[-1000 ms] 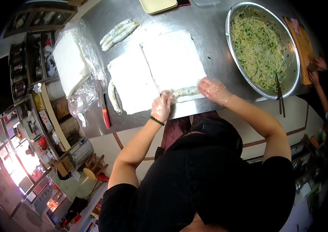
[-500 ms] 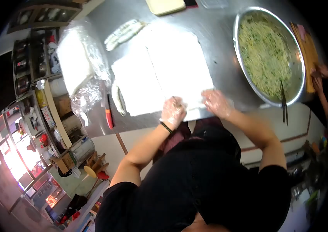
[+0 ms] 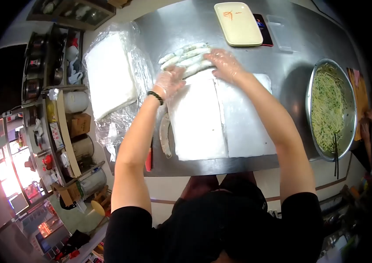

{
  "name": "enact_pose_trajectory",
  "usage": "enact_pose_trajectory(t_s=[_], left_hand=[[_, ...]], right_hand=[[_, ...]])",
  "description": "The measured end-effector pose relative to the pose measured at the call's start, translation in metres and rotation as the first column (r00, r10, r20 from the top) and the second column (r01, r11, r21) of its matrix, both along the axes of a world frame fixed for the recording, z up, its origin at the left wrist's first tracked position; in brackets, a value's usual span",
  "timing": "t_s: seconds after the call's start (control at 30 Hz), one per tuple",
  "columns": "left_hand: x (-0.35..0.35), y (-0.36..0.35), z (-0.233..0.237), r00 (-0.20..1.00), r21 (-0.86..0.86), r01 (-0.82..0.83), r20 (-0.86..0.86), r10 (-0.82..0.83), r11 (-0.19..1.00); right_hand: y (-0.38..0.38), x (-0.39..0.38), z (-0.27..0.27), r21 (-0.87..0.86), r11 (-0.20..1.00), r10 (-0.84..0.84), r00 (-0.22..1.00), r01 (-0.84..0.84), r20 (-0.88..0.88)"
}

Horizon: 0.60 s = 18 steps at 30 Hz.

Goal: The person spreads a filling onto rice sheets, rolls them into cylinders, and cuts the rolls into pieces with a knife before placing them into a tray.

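Observation:
Several pale rolls [image 3: 185, 54] with green filling showing through lie side by side at the far end of two stacks of white wrapper sheets [image 3: 199, 125]. My left hand [image 3: 170, 82], in a clear plastic glove, has its fingers closed on the left end of the nearest roll [image 3: 198, 69]. Its right end is gripped by my gloved right hand [image 3: 224, 65]. Fingertips cover both ends of that roll. Left of the sheets, another thin roll-like strip [image 3: 165, 136] lies on the steel table [image 3: 172, 19].
Wrapped white sheets [image 3: 110, 74] lie in plastic on the left, near a red knife handle [image 3: 148, 158]. A cream tray [image 3: 238, 24], a phone [image 3: 263, 30] and a clear lid [image 3: 281, 33] sit at the back. A steel bowl [image 3: 309, 109] of shredded green filling with chopsticks [image 3: 336, 155] stands right.
Both hands have moved from the near edge of the sheets to the far end, now holding a roll beside the others. The view has shifted, showing more of the table's back.

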<state>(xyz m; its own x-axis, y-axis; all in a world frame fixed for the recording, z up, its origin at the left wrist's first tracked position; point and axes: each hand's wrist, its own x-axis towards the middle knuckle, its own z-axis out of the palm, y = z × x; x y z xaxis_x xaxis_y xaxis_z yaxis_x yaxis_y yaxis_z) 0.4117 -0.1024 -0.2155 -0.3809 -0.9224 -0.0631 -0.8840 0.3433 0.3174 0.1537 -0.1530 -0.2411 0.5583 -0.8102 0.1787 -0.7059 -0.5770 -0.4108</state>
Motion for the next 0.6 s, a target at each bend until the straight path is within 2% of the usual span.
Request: enact_pose_trajectory(t_s=[0.07, 0.13, 0.2, 0.27, 0.3, 0.33, 0.4, 0.47, 0.5, 0.57, 0.6], left_hand=[[0.031, 0.024, 0.032, 0.990, -0.168, -0.131, -0.074, 0.120, 0.977], [0.069, 0.084, 0.046, 0.948, -0.117, -0.319, -0.017, 0.319, 0.940], [0.091, 0.154, 0.059, 0.858, 0.206, -0.509, 0.190, 0.476, 0.836], [0.099, 0.228, 0.055, 0.818, 0.234, -0.563, 0.298, 0.492, 0.793], [0.096, 0.255, 0.051, 0.770, 0.278, -0.636, 0.282, 0.572, 0.720], [0.100, 0.289, 0.024, 0.798, 0.167, -0.600, 0.192, 0.571, 0.782], [0.088, 0.310, -0.005, 0.723, 0.121, -0.689, 0.186, 0.665, 0.715], [0.081, 0.310, -0.020, 0.638, 0.122, -0.769, 0.109, 0.762, 0.627], [0.076, 0.311, -0.018, 0.644, 0.122, -0.764, 0.094, 0.759, 0.633], [0.067, 0.313, -0.006, 0.436, 0.465, -0.747, -0.197, 0.878, 0.475], [0.065, 0.320, -0.022, 0.559, 0.274, -0.706, -0.351, 0.751, 0.654]], right_hand=[[-0.006, 0.003, 0.006, -0.094, 0.992, -0.084, 0.995, 0.088, 0.047], [0.019, -0.003, 0.018, -0.085, 0.960, -0.252, 0.954, 0.268, 0.164], [0.057, -0.012, 0.016, 0.098, 0.933, -0.360, 0.911, 0.348, 0.199], [0.102, -0.015, -0.005, 0.209, 0.892, -0.436, 0.883, 0.400, 0.172], [0.124, -0.005, 0.000, 0.351, 0.852, -0.472, 0.859, 0.388, 0.198], [0.149, 0.006, 0.007, 0.488, 0.792, -0.514, 0.831, 0.366, 0.212], [0.185, 0.028, 0.000, 0.528, 0.817, -0.437, 0.845, 0.230, 0.307], [0.205, 0.056, 0.015, 0.515, 0.835, -0.367, 0.894, 0.194, 0.257], [0.215, 0.068, 0.018, 0.551, 0.823, -0.344, 0.893, 0.137, 0.290], [0.229, 0.090, 0.032, 0.649, 0.761, -0.266, 0.917, 0.010, 0.298], [0.231, 0.099, 0.041, 0.712, 0.700, -0.214, 0.938, -0.047, 0.273]])
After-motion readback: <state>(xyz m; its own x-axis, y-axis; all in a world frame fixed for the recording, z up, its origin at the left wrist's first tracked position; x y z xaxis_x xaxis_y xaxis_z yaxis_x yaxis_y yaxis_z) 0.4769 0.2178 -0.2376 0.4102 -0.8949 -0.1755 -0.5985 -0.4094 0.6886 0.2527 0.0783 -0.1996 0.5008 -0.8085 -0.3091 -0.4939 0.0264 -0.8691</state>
